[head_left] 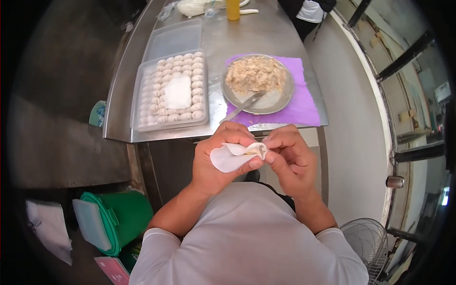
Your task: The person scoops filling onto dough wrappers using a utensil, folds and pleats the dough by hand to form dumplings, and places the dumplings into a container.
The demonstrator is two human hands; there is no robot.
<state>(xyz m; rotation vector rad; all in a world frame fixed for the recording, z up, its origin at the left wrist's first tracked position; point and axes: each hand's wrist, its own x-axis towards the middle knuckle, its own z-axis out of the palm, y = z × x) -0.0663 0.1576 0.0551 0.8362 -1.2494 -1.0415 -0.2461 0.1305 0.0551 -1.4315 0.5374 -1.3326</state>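
A round white dumpling wrapper (227, 160) is partly folded, with a bit of filling showing in its fold. My left hand (206, 164) cradles it, thumb and fingers closed around its side. At the right end of the wrapper, my right hand (297, 164) pinches the gathered edge. Beyond my hands, a metal plate (273, 108) holds a mound of pale minced filling (256, 73). A flat metal spreader (240, 108) rests on the plate's rim, its blade tip against the filling. To the left, rows of pleated dumplings (185, 115) fill a clear plastic container (136, 124).
A purple cloth (304, 111) lies under the plate on the steel table (216, 38). A yellow bottle (232, 9) and a white bag (190, 7) stand at the far end, near another person (308, 12). A green bin (126, 216) is low left; a fan (365, 242) is low right.
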